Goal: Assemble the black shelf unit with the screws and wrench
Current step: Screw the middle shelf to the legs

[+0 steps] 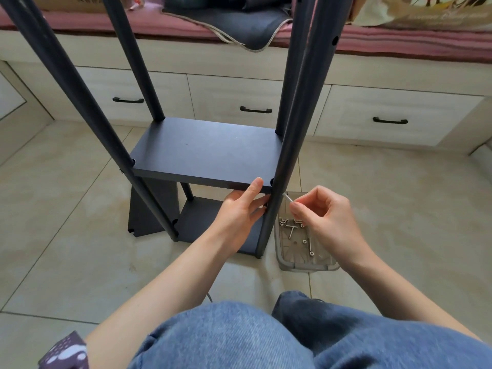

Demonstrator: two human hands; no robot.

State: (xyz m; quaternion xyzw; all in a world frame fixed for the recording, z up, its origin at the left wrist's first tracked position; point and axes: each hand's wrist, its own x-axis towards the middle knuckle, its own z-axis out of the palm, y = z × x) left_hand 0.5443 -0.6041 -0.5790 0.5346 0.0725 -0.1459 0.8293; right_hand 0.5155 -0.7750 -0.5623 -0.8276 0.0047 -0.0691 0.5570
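The black shelf unit stands on the tiled floor with a middle board (207,150) fitted between four dark poles and a lower board (202,222) beneath it. My left hand (243,209) grips the front right corner of the middle board, thumb on top and fingers under it. My right hand (319,211) pinches a thin silver wrench (288,197) whose tip meets the front right pole (286,155) just below the board. A clear plastic tray (300,263) beside that pole holds several screws (291,231) and nuts.
A loose black panel (151,209) leans under the shelf at the left. White drawers with black handles (255,110) run along the back under a pink-covered bench. My knees in blue jeans (266,336) fill the bottom of the view.
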